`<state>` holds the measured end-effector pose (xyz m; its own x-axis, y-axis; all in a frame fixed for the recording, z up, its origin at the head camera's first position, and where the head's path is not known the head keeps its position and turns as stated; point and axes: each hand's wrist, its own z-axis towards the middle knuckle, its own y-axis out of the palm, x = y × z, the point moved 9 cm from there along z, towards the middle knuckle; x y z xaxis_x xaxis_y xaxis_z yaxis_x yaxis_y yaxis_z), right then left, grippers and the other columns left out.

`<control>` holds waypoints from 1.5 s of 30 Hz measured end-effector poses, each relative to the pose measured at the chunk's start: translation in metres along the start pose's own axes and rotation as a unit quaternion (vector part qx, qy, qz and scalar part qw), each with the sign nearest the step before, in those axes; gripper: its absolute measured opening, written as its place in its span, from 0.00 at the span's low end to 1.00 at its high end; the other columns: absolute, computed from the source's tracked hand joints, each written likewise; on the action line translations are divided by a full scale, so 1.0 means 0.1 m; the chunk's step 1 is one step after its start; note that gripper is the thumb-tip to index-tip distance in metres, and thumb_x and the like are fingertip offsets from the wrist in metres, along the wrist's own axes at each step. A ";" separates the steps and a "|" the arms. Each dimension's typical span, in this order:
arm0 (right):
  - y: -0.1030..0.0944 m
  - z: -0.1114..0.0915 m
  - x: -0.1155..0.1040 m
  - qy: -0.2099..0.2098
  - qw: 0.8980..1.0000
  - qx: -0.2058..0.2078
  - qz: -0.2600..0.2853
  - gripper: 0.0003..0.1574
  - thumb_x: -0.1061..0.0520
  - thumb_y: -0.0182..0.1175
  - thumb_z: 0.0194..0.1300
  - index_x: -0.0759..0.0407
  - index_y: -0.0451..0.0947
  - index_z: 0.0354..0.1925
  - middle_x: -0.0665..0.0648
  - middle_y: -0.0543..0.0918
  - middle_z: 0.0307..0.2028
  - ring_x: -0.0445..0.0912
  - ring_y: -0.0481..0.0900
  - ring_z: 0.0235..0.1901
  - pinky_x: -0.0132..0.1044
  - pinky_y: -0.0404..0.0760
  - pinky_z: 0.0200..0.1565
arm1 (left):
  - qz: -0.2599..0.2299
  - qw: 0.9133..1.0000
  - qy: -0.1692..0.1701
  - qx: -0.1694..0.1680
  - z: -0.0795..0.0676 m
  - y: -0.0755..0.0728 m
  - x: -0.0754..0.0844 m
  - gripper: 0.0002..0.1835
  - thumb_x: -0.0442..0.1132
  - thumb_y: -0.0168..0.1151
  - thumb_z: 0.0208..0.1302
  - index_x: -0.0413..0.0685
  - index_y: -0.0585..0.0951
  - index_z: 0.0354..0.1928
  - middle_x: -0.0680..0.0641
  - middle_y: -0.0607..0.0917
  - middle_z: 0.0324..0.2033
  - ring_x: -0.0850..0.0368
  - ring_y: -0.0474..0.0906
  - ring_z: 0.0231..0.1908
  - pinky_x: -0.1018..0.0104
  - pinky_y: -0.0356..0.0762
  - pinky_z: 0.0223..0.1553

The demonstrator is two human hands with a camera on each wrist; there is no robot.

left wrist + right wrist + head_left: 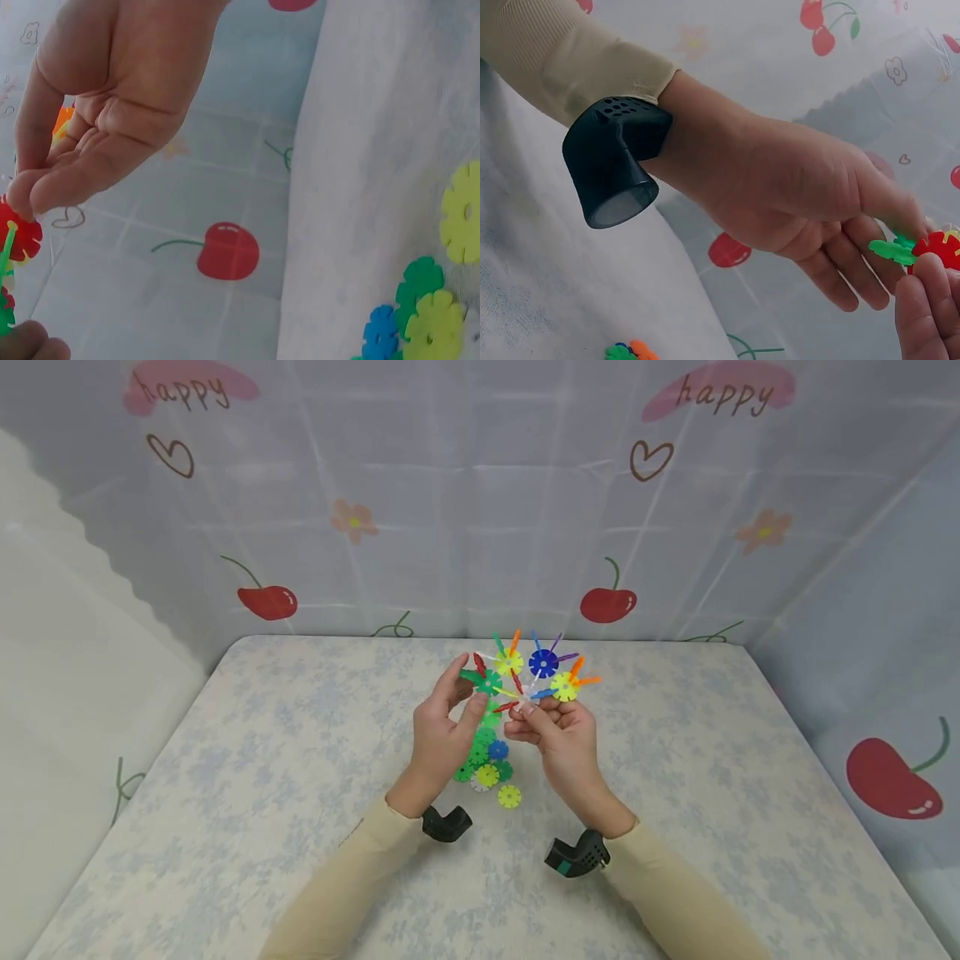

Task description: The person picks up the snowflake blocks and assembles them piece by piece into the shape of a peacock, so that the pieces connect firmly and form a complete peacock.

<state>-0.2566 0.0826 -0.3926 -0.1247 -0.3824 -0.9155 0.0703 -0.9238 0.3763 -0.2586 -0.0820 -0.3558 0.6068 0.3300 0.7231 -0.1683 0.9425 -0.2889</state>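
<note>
My right hand [564, 745] pinches an assembly of interlocking notched discs near its lower middle, at a clear disc [525, 700]. The assembly fans out in green [488, 683], yellow [508, 662], dark blue [543, 663] and other colours, raised over the table. In the left wrist view, thumb and finger of the right hand [127, 120] grip by a red disc [22, 234]. My left hand [442, 727] reaches the assembly's left side, thumb and forefinger spread around the green disc. The right wrist view shows the left hand [802, 191] with fingers extended beside green pieces [892, 251].
Loose discs lie beneath the hands: several green ones [477, 755], a blue one [498, 750] and a yellow one [509, 797] nearest me. Black wrist devices [447, 824] sit inside both wrists. A printed curtain [465, 552] rises behind the pale patterned table [285, 777].
</note>
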 end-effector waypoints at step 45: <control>-0.08 0.02 -0.23 -0.072 0.996 0.011 0.045 0.11 0.73 0.53 0.72 0.58 0.72 0.37 0.49 0.90 0.30 0.41 0.90 0.28 0.37 0.90 0.40 | 0.204 0.863 -0.292 -0.358 -0.32 0.09 -1.16 0.04 0.35 0.69 0.61 0.47 0.82 0.35 0.47 0.80 0.28 0.54 0.71 0.25 0.65 0.69 0.26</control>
<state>-0.2565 0.0985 -0.3746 -0.2599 -0.4600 -0.8491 0.0656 -0.8856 0.4597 -0.3053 -0.1134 -0.4627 0.0791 0.7942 0.6025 0.3741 0.5365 -0.7564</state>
